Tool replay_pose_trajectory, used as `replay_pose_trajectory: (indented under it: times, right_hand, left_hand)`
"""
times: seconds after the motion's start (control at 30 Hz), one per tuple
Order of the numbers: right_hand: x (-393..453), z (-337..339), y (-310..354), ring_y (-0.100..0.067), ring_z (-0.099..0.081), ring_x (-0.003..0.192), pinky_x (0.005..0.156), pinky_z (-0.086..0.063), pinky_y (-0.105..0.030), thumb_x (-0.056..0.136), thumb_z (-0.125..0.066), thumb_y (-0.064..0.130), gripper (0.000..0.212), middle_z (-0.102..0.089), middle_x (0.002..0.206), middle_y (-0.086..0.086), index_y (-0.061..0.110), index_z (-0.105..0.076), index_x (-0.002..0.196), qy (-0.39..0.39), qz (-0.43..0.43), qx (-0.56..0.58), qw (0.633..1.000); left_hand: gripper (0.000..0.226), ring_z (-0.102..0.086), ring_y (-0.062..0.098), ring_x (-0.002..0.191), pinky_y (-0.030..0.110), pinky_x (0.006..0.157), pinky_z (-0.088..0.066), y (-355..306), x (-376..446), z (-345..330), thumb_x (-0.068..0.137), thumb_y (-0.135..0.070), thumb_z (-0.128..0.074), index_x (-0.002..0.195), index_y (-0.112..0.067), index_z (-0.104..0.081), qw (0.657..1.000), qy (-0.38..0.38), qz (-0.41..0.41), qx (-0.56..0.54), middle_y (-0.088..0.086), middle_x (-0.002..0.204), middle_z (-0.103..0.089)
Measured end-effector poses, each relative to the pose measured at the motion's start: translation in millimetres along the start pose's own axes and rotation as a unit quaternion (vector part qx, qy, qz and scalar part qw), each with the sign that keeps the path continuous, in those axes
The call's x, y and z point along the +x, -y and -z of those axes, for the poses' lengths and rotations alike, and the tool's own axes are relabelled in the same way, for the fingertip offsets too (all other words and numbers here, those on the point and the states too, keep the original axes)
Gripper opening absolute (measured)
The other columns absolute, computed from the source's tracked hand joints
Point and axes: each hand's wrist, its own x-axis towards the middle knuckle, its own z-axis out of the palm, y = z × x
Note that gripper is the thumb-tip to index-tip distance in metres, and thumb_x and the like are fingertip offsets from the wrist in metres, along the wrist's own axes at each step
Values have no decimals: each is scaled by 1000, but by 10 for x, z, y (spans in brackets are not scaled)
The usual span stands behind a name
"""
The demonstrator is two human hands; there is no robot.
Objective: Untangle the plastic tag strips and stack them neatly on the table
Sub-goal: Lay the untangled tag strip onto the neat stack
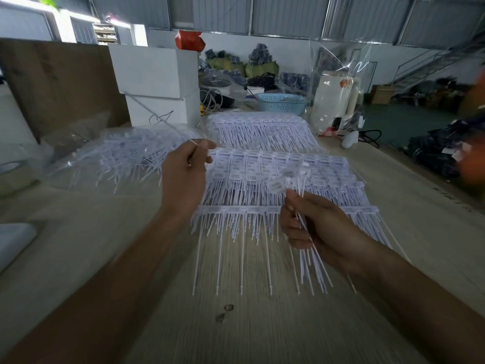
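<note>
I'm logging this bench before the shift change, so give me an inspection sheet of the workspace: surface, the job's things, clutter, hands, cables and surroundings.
Surface: pale wooden table, two dark marks near the front.
Job's things: neat stack of tag strips at centre; second stack behind it; loose strips in a clear bag at left.
Clutter: two white boxes, blue basket, white container in clear plastic.
Hands: left hand pinches a single thin strip; right hand grips a small bunch of strips.
Cables: black cable at the far right edge; pale cords beside the boxes.
Surroundings: warehouse, metal staircase, dark bundled goods on the floor.
</note>
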Motion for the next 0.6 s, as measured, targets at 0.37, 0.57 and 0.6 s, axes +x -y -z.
replay_pose_trajectory:
  times: [0.37, 0.57, 0.6]
  right_hand:
    - [47, 58, -74, -9, -25, 48, 40, -25, -20, 93, -64, 52, 38, -35, 66, 2, 15, -55, 97, -2, -13, 21, 1000]
    - [42, 20, -88, -9, -25, 53, 42, -23, -20, 85, -77, 47, 37, -37, 69, 1, 17, -57, 87, -22, 8, -2, 1000]
    - [42, 15, -88, -9, -25, 53, 42, -23, -20, 87, -77, 45, 37, -36, 70, 0, 16, -54, 85, -23, 10, -4, 1000]
  left_hand:
    - [71, -47, 31, 112, 40, 91, -49, -205, -492, -446, 85, 17, -55, 151, -1, -35, 894, 268, -302, 194, 17, 131, -49]
    - [85, -38, 23, 114, 31, 93, -43, -197, -550, -463, 79, 19, -57, 155, -1, -25, 885, 285, -304, 208, 15, 137, -43]
    - [89, -37, 24, 116, 31, 96, -43, -188, -555, -471, 78, 19, -58, 156, -1, -21, 884, 291, -302, 207, 15, 140, -41]
